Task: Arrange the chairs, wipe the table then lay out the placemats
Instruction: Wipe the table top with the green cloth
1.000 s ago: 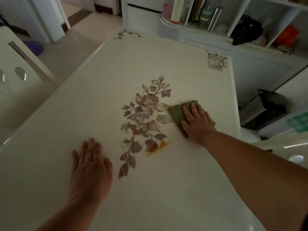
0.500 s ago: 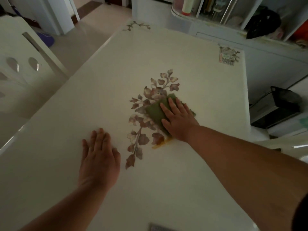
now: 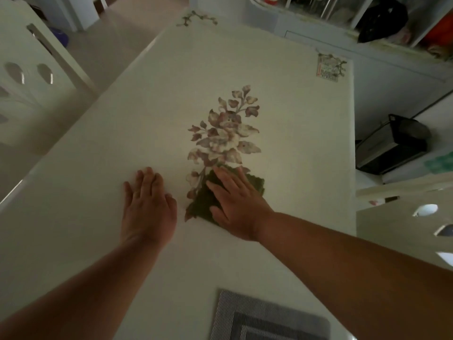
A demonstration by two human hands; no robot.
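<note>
A white table (image 3: 147, 114) with a printed flower spray (image 3: 228, 133) fills the view. My right hand (image 3: 235, 204) lies flat on a green cloth (image 3: 202, 204), pressing it onto the lower end of the flower print. The cloth also shows past my fingers at the right. My left hand (image 3: 148, 204) rests palm down on the bare tabletop just left of it, fingers together, holding nothing. A grey striped placemat (image 3: 264, 317) lies at the near edge of the table, partly cut off by the frame.
A white chair back (image 3: 31, 77) with cut-outs stands at the left side, another chair (image 3: 404, 224) at the right. A small card (image 3: 329, 67) lies at the far right corner. Beyond are white shelves (image 3: 382, 40) and a black appliance (image 3: 394, 146) low on the right.
My right hand has dragged the green cloth from right of the flowers across them and down toward me. The left hand stays planted. The view dropped, bringing the placemat in.
</note>
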